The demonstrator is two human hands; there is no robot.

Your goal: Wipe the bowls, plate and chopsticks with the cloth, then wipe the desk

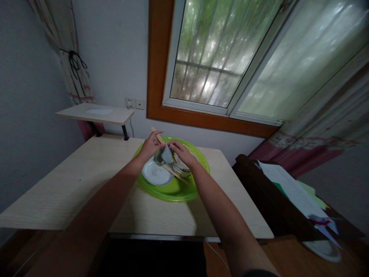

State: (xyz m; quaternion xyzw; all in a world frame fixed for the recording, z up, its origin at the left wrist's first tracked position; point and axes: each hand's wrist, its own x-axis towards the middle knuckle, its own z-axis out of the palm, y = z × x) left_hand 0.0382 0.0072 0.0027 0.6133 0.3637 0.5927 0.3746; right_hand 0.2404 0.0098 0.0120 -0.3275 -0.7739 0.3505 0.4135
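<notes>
Over a round green basin (173,195), my left hand (151,146) grips light wooden chopsticks (157,135), whose upper ends stick out past the fingers. A grey-green cloth (167,154) hangs between both hands, around the lower part of the chopsticks. My right hand (182,152) has its fingers closed on the cloth's top edge. Below my left hand a white plate (157,174) lies in the basin. White bowls (179,167) stand on the right side, partly hidden by my right hand. More wooden chopsticks (176,174) lie slantwise between plate and bowls.
The basin sits on a pale wooden table (86,181). A small raised shelf (115,113) with a paper on it stands at the back left. Behind are a wall socket (129,102) and a barred window. At right, dark furniture holds papers (291,184).
</notes>
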